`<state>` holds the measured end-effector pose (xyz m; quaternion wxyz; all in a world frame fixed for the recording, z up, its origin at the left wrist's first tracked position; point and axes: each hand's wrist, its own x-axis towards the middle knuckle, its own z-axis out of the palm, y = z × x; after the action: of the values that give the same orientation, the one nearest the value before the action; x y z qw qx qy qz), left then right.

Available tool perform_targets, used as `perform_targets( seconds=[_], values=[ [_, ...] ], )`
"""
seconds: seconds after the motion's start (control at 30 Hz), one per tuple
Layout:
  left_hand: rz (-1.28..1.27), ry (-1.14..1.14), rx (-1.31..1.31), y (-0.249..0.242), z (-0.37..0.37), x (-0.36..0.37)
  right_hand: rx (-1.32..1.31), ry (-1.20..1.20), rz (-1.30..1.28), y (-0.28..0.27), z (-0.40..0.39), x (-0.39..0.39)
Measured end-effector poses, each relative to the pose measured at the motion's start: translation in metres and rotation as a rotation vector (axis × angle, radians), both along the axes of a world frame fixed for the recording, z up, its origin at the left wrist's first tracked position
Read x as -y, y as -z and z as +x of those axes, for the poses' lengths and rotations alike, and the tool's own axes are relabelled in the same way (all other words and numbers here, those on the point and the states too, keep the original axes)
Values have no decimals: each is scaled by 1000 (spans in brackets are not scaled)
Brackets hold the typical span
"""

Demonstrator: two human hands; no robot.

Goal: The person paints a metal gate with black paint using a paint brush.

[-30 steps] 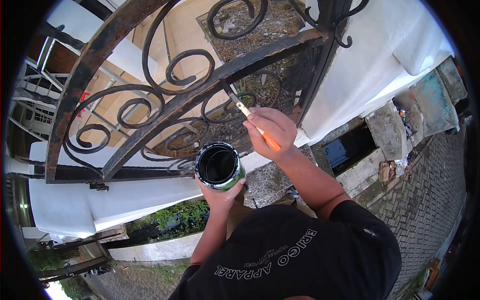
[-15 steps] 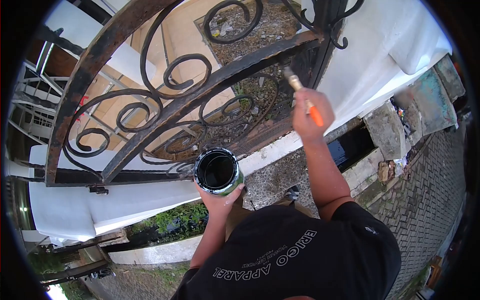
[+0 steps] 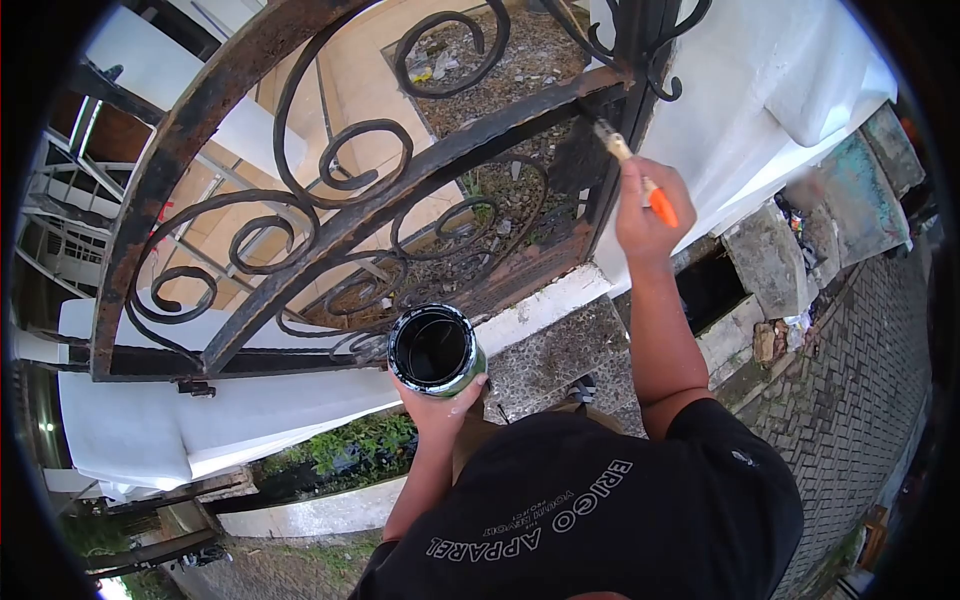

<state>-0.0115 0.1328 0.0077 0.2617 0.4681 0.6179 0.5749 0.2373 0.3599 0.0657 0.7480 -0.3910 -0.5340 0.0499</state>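
Observation:
My left hand [image 3: 436,402] is wrapped round a paint can [image 3: 474,372] with dark paint inside and drips on its rim. In my right hand [image 3: 648,212] is a paintbrush [image 3: 614,142] with an orange-ended handle. Its dark bristles point up and left, overlapping the metal gate [image 3: 478,138] near its right upright, just under the thick slanted bar. The gate is dark iron with curled scrolls; brown rusty patches show on its curved outer frame [image 3: 160,180] and at the bar's right end.
White walls [image 3: 740,110] flank the gate on the right and lower left. A drain channel [image 3: 712,290] with dark water runs beside concrete slabs [image 3: 768,262]. Green plants [image 3: 350,445] grow in the channel at lower left. Brick paving [image 3: 850,380] lies to the right.
My right hand and the paintbrush have shifted to the right along the gate, toward its upright. The can in my left hand stays nearly in place; the view has shifted slightly.

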Motion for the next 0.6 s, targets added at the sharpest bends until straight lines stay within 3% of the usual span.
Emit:
perform_targets(
  seconds=[0.13,0.23,0.4,0.53,0.6],
  values=[
    [67,-13,5,0,4,-2,277,-183,229,-8,-35,16],
    [36,-40,7,2,3,0,204,-289,232,-8,-58,32],
    [35,-45,23,-3,5,0,-3,-201,-18,7,-17,4],
    [-19,-15,34,-4,5,1,-177,-92,-26,5,19,-20],
    [-22,-8,34,-7,7,1,-45,-12,15,-4,22,-16]
  ],
)
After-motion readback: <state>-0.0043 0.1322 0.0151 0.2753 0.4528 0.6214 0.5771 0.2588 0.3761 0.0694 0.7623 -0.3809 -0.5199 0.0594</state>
